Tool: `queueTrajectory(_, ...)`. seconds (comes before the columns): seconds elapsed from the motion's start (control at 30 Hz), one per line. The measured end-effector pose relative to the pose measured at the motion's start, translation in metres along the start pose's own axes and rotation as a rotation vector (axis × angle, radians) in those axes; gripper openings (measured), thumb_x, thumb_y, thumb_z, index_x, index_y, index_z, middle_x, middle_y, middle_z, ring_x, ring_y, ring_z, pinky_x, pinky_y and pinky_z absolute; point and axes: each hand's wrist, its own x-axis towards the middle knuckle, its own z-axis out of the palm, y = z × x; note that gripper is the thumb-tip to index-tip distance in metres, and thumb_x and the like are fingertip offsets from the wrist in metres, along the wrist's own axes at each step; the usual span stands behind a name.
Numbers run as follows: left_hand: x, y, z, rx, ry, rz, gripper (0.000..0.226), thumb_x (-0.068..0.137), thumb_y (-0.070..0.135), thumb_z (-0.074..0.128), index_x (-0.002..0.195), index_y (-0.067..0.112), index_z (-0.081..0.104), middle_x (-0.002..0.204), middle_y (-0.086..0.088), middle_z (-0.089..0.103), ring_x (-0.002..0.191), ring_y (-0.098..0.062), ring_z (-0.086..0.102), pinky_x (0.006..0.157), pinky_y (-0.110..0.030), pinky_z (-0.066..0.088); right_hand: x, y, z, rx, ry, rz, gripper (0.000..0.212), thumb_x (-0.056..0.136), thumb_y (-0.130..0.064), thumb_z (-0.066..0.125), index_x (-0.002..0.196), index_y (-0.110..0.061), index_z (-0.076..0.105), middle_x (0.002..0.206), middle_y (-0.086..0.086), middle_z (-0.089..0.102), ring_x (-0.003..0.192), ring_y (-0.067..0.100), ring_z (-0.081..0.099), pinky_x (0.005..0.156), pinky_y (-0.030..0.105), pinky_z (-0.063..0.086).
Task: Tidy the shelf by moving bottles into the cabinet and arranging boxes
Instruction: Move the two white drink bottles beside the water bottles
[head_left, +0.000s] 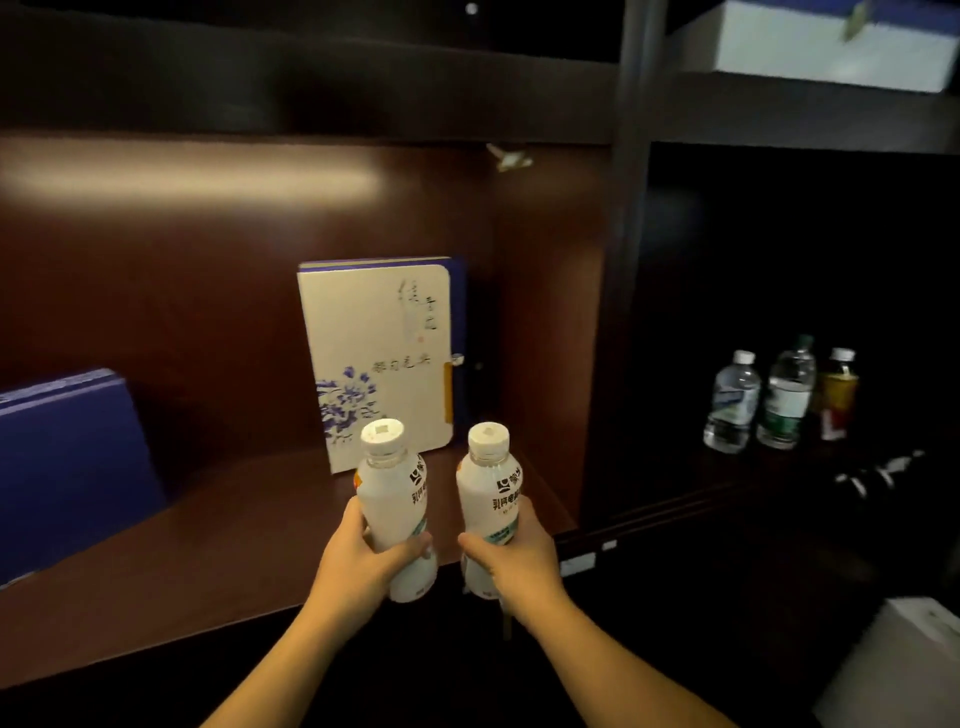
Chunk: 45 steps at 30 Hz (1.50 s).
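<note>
Nearest to me, my left hand (358, 558) is wrapped around the lower half of a white bottle (392, 506), and my right hand (511, 553) grips a second white bottle (488, 499) the same way. Both bottles stand upright, side by side with a small gap, white caps up, over the front edge of the brown shelf (208, 561).

Just behind them on that shelf, a white box with a blue flower print (376, 358) stands upright against the back panel. To the far left, a blue box (67, 467) leans tilted.

Further right, in the dark cabinet compartment (779, 260), I see three bottles in a row: a clear bottle (732, 402), a clear bottle with a green label (787, 397), and a yellow and red bottle (837, 395).

Top right, a white box (831, 44) lies on an upper shelf.
</note>
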Motion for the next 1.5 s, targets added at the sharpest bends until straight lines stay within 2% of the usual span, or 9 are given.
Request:
queueTrajectory(0.27, 0.03, 0.023, 0.196, -0.041, -0.21, 0.082, 0.07, 0.058, 0.04, 0.086, 0.116, 0.049, 0.047, 0.108, 0.021, 0.067, 0.096, 0.0, 0.065, 0.071, -0.023, 0.055, 0.048, 0.017, -0.197, -0.093, 0.32, -0.003, 0.057, 0.071, -0.03, 0.082, 0.117, -0.03, 0.05, 0.093, -0.016, 0.058, 0.09, 0.017, 0.057, 0.078, 0.035, 0.046)
queueTrajectory(0.4, 0.068, 0.025, 0.29, -0.004, -0.185, 0.08, 0.064, 0.055, 0.05, 0.082, 0.109, 0.049, 0.046, 0.108, 0.015, 0.066, 0.095, -0.004, 0.065, 0.078, -0.032, 0.055, 0.1, 0.024, -0.269, -0.112, 0.363, -0.018, 0.055, 0.071, -0.029, 0.081, 0.117, -0.027, 0.05, 0.098, -0.008, 0.062, 0.093, 0.018, 0.06, 0.08, 0.037, 0.049)
queueTrajectory(0.63, 0.157, 0.012, 0.405, 0.068, 0.004, 0.018, 0.054, 0.061, 0.041, 0.082, 0.099, 0.04, 0.044, 0.097, 0.016, 0.06, 0.09, -0.005, 0.061, 0.066, -0.022, 0.048, 0.208, 0.046, -0.342, -0.1, 0.307, -0.071, 0.054, 0.071, -0.027, 0.082, 0.116, -0.024, 0.052, 0.095, -0.012, 0.061, 0.089, 0.016, 0.061, 0.079, 0.032, 0.048)
queueTrajectory(0.77, 0.198, -0.012, 0.429, 0.121, 0.074, -0.094, 0.064, 0.067, 0.037, 0.079, 0.119, 0.032, 0.042, 0.1, 0.015, 0.056, 0.09, -0.01, 0.058, 0.076, -0.034, 0.049, 0.255, 0.072, -0.346, -0.092, 0.227, -0.073, 0.052, 0.072, -0.025, 0.082, 0.114, -0.022, 0.052, 0.104, -0.002, 0.065, 0.095, 0.018, 0.061, 0.084, 0.037, 0.05)
queueTrajectory(0.87, 0.221, -0.031, 0.434, 0.168, 0.115, -0.116, 0.06, 0.069, 0.036, 0.078, 0.117, 0.031, 0.042, 0.106, 0.008, 0.058, 0.094, -0.016, 0.058, 0.081, -0.038, 0.05, 0.28, 0.092, -0.341, -0.081, 0.187, -0.055, 0.054, 0.072, -0.024, 0.083, 0.117, -0.019, 0.053, 0.105, -0.002, 0.066, 0.095, 0.017, 0.062, 0.081, 0.035, 0.049)
queueTrajectory(1.17, 0.248, -0.058, 0.43, 0.13, 0.153, -0.11, 0.06, 0.072, 0.028, 0.079, 0.118, 0.028, 0.041, 0.107, 0.008, 0.057, 0.099, -0.015, 0.059, 0.079, -0.032, 0.047, 0.325, 0.111, -0.326, -0.064, 0.102, -0.03, 0.056, 0.072, -0.027, 0.082, 0.117, -0.022, 0.049, 0.1, -0.008, 0.063, 0.092, 0.014, 0.061, 0.077, 0.036, 0.05)
queueTrajectory(1.33, 0.243, -0.067, 0.43, 0.145, 0.141, -0.106, 0.073, 0.073, 0.025, 0.079, 0.133, 0.023, 0.038, 0.122, 0.001, 0.056, 0.11, -0.018, 0.055, 0.09, -0.036, 0.047, 0.327, 0.116, -0.325, -0.057, 0.081, -0.028, 0.058, 0.074, -0.025, 0.081, 0.121, -0.029, 0.047, 0.101, -0.01, 0.064, 0.092, 0.009, 0.061, 0.071, 0.029, 0.05)
queueTrajectory(1.43, 0.24, -0.064, 0.429, 0.168, 0.115, -0.13, 0.08, 0.073, 0.025, 0.08, 0.138, 0.025, 0.034, 0.128, 0.0, 0.054, 0.117, -0.022, 0.054, 0.092, -0.036, 0.046, 0.323, 0.115, -0.323, -0.046, 0.08, -0.014, 0.068, 0.074, -0.021, 0.082, 0.13, -0.03, 0.044, 0.104, -0.01, 0.064, 0.095, 0.007, 0.06, 0.069, 0.024, 0.047)
queueTrajectory(1.5, 0.236, -0.059, 0.425, 0.211, 0.104, -0.168, 0.091, 0.071, 0.029, 0.081, 0.144, 0.022, 0.027, 0.139, -0.003, 0.047, 0.126, -0.025, 0.047, 0.097, -0.037, 0.043, 0.317, 0.109, -0.323, -0.05, 0.099, -0.03, 0.08, 0.071, -0.019, 0.085, 0.138, -0.025, 0.041, 0.116, -0.005, 0.063, 0.101, 0.01, 0.06, 0.078, 0.029, 0.05)
